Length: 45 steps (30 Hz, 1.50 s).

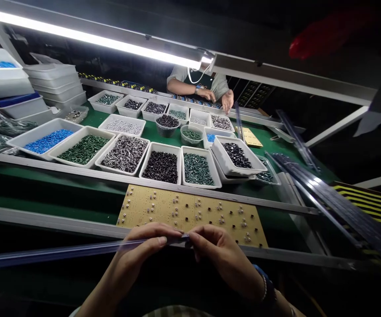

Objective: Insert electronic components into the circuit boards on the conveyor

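My left hand (147, 244) is closed around a long clear plastic tube (61, 254), which runs out to the left edge of the view. At the tube's right end, my right hand (218, 248) pinches with thumb and fingertips. A small dark piece shows at those fingertips, too small to name. Just beyond both hands, a tan circuit board (164, 209) lies across the metal rails, dotted with small silver and black components. The hands cover part of its near edge.
White trays of components, such as blue (48, 141), green (85, 147) and black (162, 167) ones, line the green bench. More clear tubes (322, 189) lie at right. Stacked white trays (55, 81) stand at left. Across the bench, a co-worker's hands (215, 97) hover over a board line. A lamp (94, 37) hangs above.
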Each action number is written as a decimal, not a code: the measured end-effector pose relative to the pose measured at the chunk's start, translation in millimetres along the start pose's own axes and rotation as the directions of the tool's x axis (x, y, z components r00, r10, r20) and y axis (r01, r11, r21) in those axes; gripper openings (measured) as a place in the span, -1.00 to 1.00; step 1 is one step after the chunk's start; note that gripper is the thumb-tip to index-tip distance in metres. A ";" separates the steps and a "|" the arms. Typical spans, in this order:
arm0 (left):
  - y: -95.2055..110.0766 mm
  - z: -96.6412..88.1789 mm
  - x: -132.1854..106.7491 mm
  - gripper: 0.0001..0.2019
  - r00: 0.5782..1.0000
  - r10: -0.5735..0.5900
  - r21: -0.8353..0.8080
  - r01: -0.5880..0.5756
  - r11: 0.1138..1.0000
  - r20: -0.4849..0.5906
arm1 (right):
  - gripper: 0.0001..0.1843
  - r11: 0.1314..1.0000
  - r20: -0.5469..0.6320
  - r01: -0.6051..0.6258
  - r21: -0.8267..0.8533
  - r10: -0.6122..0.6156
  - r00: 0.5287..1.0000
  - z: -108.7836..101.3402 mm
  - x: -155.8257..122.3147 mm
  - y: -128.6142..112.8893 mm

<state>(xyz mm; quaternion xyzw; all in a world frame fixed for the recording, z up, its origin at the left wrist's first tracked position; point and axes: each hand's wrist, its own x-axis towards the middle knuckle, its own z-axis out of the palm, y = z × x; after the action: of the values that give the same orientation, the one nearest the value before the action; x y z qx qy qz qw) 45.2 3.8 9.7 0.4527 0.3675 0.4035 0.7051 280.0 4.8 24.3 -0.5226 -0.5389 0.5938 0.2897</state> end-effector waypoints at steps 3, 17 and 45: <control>-6.3 0.5 0.7 -0.77 0.998 -0.012 -0.030 0.010 1.000 -0.062 | -0.68 0.918 -0.130 0.177 -0.355 -0.236 0.963 -5.1 -1.1 4.3; -17.1 2.8 6.1 -0.74 0.985 -0.019 -0.157 -0.008 0.988 -0.174 | -0.78 0.314 0.182 0.472 -0.824 -0.641 0.745 -9.2 -3.0 14.6; 16.6 -19.3 -17.9 -0.76 0.998 0.056 0.106 -0.058 0.993 0.019 | -0.63 0.993 0.126 0.008 0.114 -0.023 0.992 22.8 5.5 -7.8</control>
<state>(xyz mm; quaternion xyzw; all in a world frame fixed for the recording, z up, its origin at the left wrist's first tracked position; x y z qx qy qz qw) 17.1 -1.3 21.7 0.5031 0.3698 0.3997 0.6710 255.4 4.0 27.1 -0.4620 -0.5258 0.6533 0.2886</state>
